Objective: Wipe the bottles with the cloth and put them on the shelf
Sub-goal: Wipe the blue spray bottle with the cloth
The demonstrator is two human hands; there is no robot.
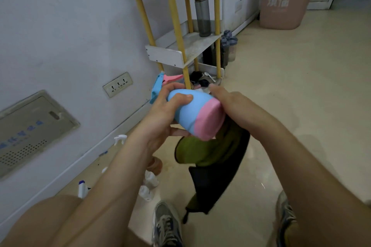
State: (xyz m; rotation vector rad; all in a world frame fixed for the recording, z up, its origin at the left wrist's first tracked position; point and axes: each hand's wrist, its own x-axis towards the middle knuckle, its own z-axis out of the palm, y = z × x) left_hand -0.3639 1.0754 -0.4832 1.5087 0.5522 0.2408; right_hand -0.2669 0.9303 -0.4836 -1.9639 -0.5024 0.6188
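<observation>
Here I have the spray bottle [190, 112] right at the middle of my view, up off the floor and lying almost flat between my two hands. Its long axis runs from 4 o'clock to 10 o'clock: the pink base faces back toward me at the 4 o'clock end, and the blue head with its pink trigger points away at 10 o'clock, toward the wall and the foot of the shelf [170, 54]. My left hand [166, 110] grips the blue body just behind the head, thumb on top and fingers wrapped underneath. My right hand [234, 104] comes in from 3 o'clock and lies against the far side of the bottle near the pink base. The green and dark cloth [210, 152] hangs down from under that palm toward 6 o'clock. The right fingers are hidden behind the hand and bottle, so I cannot tell how far they curl. The shelf stands at 12 o'clock against the wall, with a tall grey bottle [202, 12] upright on its middle board. Down at 7 o'clock, white spray bottles [151, 179] lie on the floor by the wall.
</observation>
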